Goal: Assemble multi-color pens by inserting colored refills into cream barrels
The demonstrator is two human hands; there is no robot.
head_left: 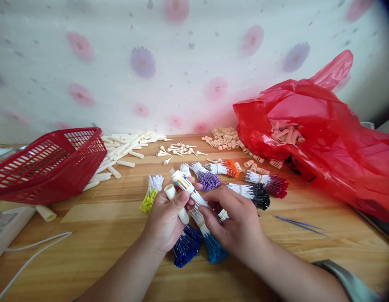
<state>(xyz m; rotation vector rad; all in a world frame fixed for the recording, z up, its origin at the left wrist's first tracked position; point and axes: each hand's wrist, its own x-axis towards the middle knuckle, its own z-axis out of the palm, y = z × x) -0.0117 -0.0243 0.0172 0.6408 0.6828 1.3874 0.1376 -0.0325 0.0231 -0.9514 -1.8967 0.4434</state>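
Observation:
My left hand (163,220) is closed round a cream pen barrel (169,191), whose open end points up. Its fingers also rest by a multicolour pen top (182,183) with coloured sliders. White refills (199,199) run down from that top into the closed fingers of my right hand (237,214). Bundles of refills lie around both hands: yellow (148,197), purple (208,178), orange (226,167), black (254,194), red (271,183), dark blue (187,247) and teal (214,245). My right fingers hide part of the refills.
A red basket (50,163) stands left, beside a pile of cream barrels (125,153). Small pointed cream pieces (177,149) lie at the back. Slotted peach parts (226,138) spill near a red plastic bag (320,138). Tweezers (299,224) lie right, a white cable (40,247) left.

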